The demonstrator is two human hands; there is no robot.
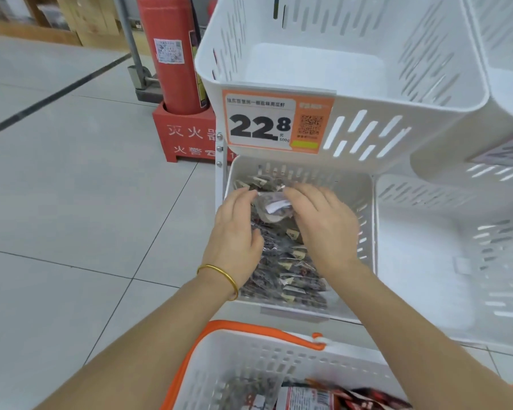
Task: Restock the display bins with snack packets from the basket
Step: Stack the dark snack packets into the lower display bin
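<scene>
In the centre of the frame, both hands reach into the lower display bin (347, 184), the left hand (234, 229) and right hand (323, 226) lying palm-down with fingers loosely spread, resting on the pile of snack packets (290, 261) on either side of one packet with a white label (276, 206). At the bottom edge sits the white basket (249, 359) with an orange handle, holding more packets (308, 398). Above the hands is the upper bin (367, 119) with its orange price tag (261, 122), and a red fire extinguisher (172, 54) stands on the floor at upper left.
</scene>
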